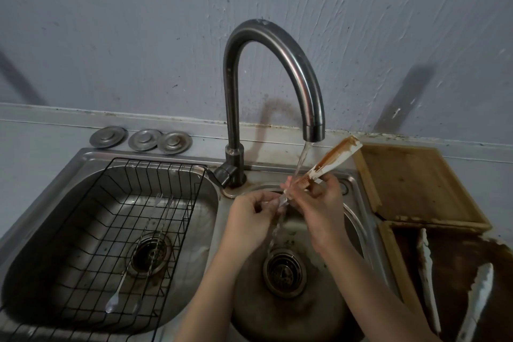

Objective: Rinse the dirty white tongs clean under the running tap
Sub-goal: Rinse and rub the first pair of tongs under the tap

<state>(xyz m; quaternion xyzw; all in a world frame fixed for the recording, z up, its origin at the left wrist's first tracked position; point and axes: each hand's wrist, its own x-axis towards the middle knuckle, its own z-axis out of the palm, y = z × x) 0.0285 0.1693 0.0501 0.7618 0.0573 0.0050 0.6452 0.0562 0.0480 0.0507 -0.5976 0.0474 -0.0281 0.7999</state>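
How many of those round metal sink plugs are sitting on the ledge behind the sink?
3, in a row on the ledge behind the left basin, left of the tap: left plug, middle plug, right plug. The middle and right ones slightly overlap. No others show.

The white plastic tongs (330, 162), smeared with orange-brown sauce, slant from centre frame up to the right. The curved grey steel tap (280, 64) above pours a thin water stream (301, 159) across their lower part.
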